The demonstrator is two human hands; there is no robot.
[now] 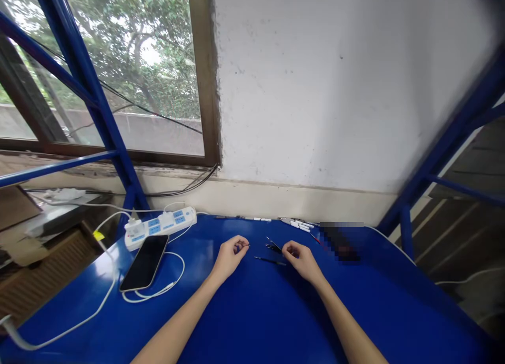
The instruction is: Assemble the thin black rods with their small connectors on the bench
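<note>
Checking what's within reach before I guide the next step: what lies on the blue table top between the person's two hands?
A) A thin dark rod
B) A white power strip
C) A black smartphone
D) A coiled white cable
A. The thin dark rod lies on the blue table top between the left hand and the right hand.

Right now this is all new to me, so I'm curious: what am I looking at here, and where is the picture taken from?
This single picture comes from a camera worn on a person's head, looking forward and down, so the bare arms are the person's own. The left hand pinches a thin item too small to identify. The right hand sits beside small dark pieces, and whether it holds anything is unclear. A thin black rod lies between them on the blue table. Further left are a white power strip and a black smartphone with a white cable.
</note>
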